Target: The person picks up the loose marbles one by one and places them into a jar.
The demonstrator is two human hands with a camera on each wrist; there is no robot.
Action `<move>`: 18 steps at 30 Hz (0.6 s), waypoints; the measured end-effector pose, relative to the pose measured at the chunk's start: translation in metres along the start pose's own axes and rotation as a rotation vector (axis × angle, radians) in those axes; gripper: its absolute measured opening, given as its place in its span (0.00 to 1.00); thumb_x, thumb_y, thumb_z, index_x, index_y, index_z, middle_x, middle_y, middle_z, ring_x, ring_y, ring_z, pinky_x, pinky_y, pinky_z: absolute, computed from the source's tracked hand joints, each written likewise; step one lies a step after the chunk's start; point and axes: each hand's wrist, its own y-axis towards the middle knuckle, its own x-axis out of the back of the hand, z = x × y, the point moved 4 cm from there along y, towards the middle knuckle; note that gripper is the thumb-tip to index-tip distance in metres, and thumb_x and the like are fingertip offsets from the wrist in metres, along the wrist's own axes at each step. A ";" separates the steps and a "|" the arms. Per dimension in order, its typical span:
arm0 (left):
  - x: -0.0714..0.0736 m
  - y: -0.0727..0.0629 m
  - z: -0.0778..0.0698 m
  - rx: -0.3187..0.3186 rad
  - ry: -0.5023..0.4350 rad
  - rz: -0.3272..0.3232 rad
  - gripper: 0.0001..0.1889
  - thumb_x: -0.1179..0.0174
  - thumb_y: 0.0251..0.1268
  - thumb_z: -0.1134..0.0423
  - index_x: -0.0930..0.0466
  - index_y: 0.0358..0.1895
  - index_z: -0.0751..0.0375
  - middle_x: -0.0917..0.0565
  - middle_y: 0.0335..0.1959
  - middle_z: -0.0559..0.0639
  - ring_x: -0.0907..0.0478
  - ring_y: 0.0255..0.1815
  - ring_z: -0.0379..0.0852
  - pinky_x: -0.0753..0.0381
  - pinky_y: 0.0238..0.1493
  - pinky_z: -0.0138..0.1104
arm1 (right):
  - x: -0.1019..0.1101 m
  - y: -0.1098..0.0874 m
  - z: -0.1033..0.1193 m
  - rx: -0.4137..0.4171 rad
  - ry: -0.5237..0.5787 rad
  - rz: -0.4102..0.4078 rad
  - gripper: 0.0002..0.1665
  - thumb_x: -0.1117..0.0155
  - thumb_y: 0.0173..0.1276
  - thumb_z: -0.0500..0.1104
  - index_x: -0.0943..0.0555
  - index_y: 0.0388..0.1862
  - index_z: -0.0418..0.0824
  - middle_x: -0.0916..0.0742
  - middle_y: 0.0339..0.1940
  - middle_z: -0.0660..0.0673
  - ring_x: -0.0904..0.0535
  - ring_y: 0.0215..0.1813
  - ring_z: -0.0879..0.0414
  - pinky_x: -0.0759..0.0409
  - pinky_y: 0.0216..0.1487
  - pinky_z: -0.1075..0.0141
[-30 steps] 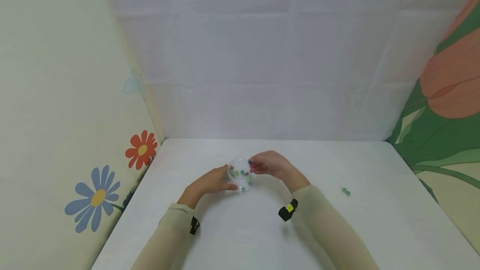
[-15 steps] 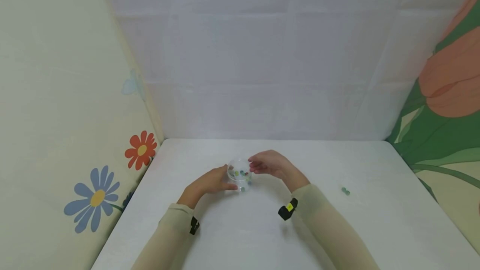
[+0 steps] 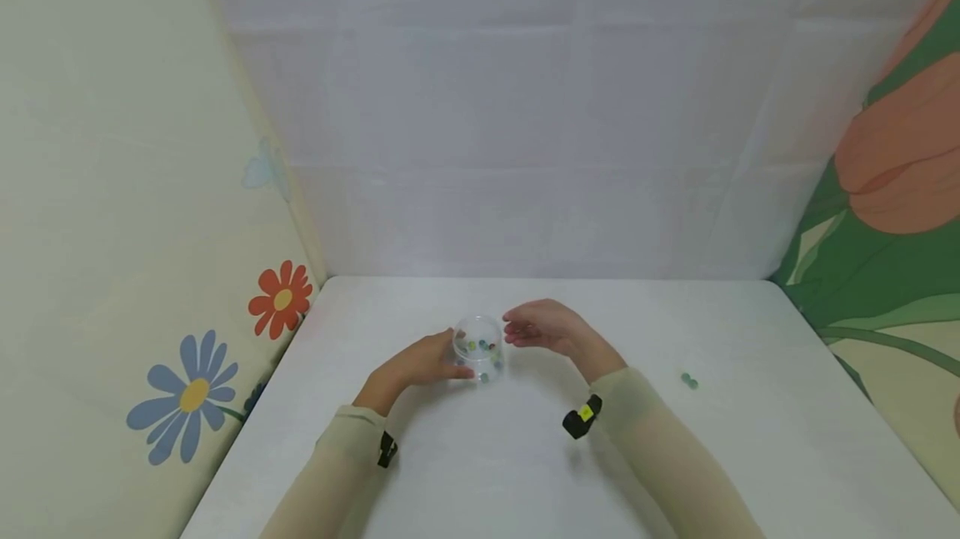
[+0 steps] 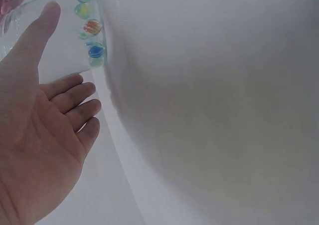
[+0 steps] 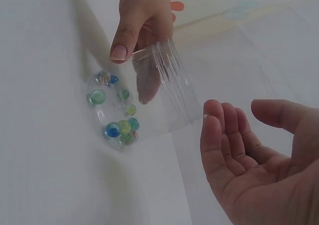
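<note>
A clear screw-neck jar (image 3: 480,331) stands on the white table, with several glass marbles (image 5: 113,129) lying on its bottom. My left hand (image 3: 420,362) holds it from the left, thumb on the near side and fingers round the far side. In the left wrist view, the thumb lies across the wall of the jar (image 4: 70,48). Just right of the jar's mouth is my right hand (image 3: 551,329), its fingers loosely bent and thumb apart. The right wrist view shows nothing between the right hand's fingers (image 5: 212,135), which are right at the rim.
Two green marbles (image 3: 689,381) lie together on the table (image 3: 480,472) to the right, beyond the right forearm. A white cloth backdrop (image 3: 525,147) rises at the table's far edge, and walls with painted flowers flank both sides.
A second ago the right fingers pinched a dark blue marble at the jar's rim; half a second ago it was gone from them. The right hand has since shifted slightly right. The left hand stays put.
</note>
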 end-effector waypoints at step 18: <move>-0.001 0.002 0.002 0.008 0.041 -0.001 0.56 0.31 0.60 0.38 0.47 0.78 0.72 0.39 0.78 0.68 0.42 0.78 0.63 0.40 0.78 0.53 | 0.031 -0.012 -0.012 -0.021 -0.021 -0.042 0.24 0.37 0.74 0.41 0.25 0.62 0.27 0.13 0.44 0.39 0.13 0.40 0.54 0.13 0.46 0.65</move>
